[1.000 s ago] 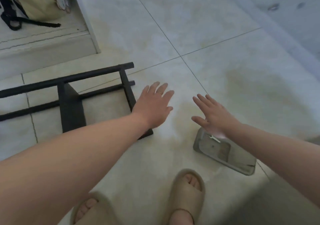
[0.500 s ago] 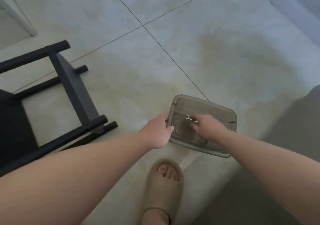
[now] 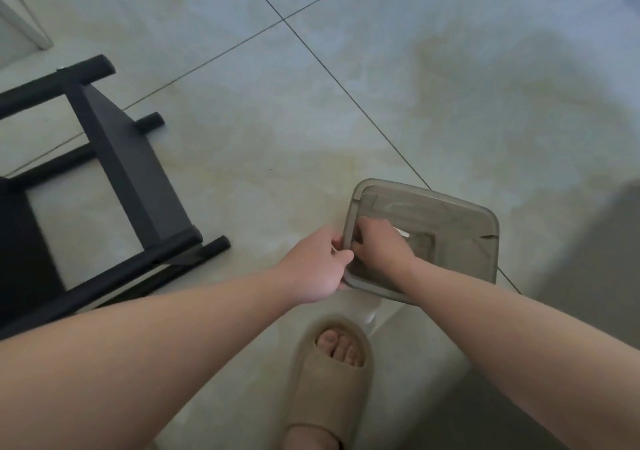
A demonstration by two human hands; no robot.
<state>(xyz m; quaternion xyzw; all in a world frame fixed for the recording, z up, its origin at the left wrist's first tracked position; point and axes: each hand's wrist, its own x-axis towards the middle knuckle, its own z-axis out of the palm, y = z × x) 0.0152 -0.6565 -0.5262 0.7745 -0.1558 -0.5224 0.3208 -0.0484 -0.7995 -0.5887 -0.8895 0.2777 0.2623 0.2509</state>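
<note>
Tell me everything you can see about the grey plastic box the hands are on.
The grey plastic box is smoky, translucent and rectangular, with rounded corners and a raised rim, open on top. It is down by the tiled floor, ahead of a slipper. The left hand grips its near left rim; the right hand reaches inside, fingers curled, a small pale item beside it.

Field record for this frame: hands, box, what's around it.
left hand: grips the left rim of the box
right hand: inside the box, fingers curled; any hold hidden
box: translucent grey, no lid on, low over the tiled floor
in box: small pale item by the right hand, unidentifiable
black frame: left of the box, apart
slipper: beige, on a foot
</note>
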